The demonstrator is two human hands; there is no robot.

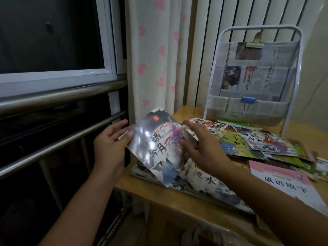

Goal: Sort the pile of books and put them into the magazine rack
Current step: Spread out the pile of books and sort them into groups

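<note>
- Left hand [111, 142]: thumb pinches left edge of a glossy picture book [158, 144], other fingers spread loose behind it. Book tilted up off the table [179, 203], cover w/ large brush-style characters facing cam.
- Right hand [200, 148]: fingers curled over the right edge of same book, thumb on the cover. Book held btwn both hands.
- Under it, near-centre: a larger flat book [204, 181] w/ ink-wash cover, lying on table, near edge partly under right forearm.
- Right of hands: loose pile of books [248, 141], colourful covers, overlapping, spread toward the right.
- Near right: white-and-pink booklet [287, 183] flat on table, partly over pile's near edge.
- Far right: magazine rack [255, 75], white wire frame, upright at table's far side, just behind pile. Pockets lined w/ newspaper; blue binder clip [248, 102] on lower pocket, another clip at top.
- Left: dark window [53, 36] w/ metal rails; heart-print curtain [150, 55] btwn window & rack.
</note>
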